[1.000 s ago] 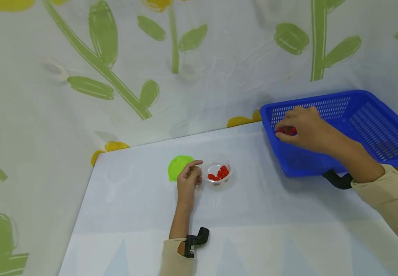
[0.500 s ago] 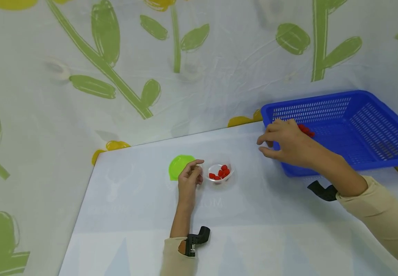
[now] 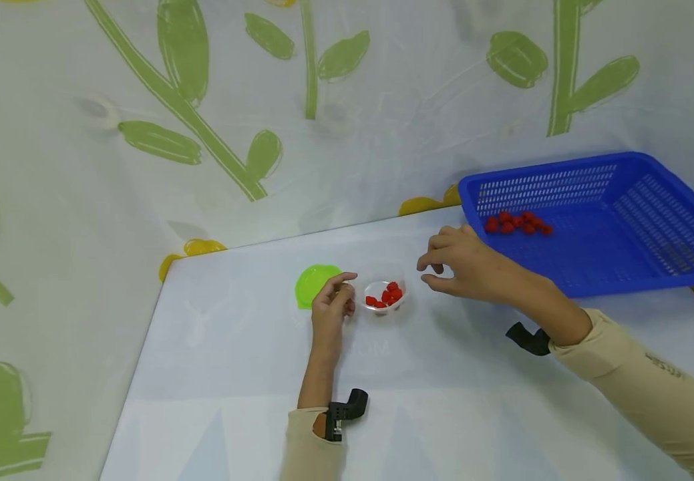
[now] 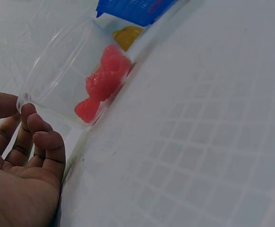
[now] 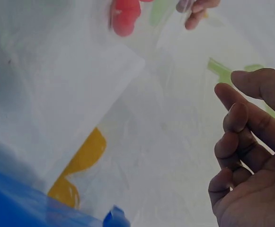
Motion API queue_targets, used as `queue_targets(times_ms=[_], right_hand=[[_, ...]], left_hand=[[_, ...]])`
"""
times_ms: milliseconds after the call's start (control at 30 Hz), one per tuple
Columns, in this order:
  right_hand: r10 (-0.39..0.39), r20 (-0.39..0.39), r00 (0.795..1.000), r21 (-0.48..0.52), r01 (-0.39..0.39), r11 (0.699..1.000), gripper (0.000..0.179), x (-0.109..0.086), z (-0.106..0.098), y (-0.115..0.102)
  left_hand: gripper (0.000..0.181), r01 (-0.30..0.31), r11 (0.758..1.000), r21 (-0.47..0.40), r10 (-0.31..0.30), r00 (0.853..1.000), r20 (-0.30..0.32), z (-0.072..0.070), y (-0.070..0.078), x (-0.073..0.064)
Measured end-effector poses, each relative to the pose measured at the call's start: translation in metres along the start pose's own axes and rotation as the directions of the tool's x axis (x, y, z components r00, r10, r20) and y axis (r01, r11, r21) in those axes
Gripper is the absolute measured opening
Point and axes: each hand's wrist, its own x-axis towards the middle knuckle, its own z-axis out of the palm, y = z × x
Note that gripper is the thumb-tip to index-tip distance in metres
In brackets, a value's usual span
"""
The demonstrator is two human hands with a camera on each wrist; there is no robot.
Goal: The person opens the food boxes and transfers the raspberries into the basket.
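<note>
My left hand (image 3: 330, 304) pinches the rim of a small clear plastic cup (image 4: 57, 61) between fingertips, at the middle of the table. Several red raspberries (image 4: 104, 80) lie inside the cup, gathered toward one side. My right hand (image 3: 463, 264) is in the air between the cup and the blue basket (image 3: 653, 280), its fingers loosely bent. In the right wrist view, the thumb and index fingertip (image 5: 222, 92) are close together, and no object shows between them. More raspberries (image 3: 517, 222) lie in the basket's left part.
A bright green round lid (image 3: 313, 282) lies on the white table (image 3: 232, 361) just left of the cup, partly behind my left hand. The blue basket stands at the right, near a wall covering (image 3: 401, 100) with painted plants. Each wrist carries a black camera mount (image 3: 349, 409).
My right hand has moved from above the raspberries in the basket leftward, out toward the cup, uncovering the raspberries. The left hand and the cup have stayed in place.
</note>
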Motion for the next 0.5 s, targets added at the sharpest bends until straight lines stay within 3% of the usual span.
queue_targets(times_ms=[233,500], right_hand=[[0.01,0.057,0.998,-0.005,-0.01,1.0,0.013,0.017,0.012,-0.003],[-0.005,0.138,0.99,0.014,0.003,1.0,0.011,0.042,0.027,-0.008]], left_hand=[[0.026,0.017,1.0,0.019,-0.017,1.0,0.021,0.0,0.001,0.004],[0.024,0.019,1.0,0.011,-0.019,1.0,0.002,-0.001,0.002,0.002]])
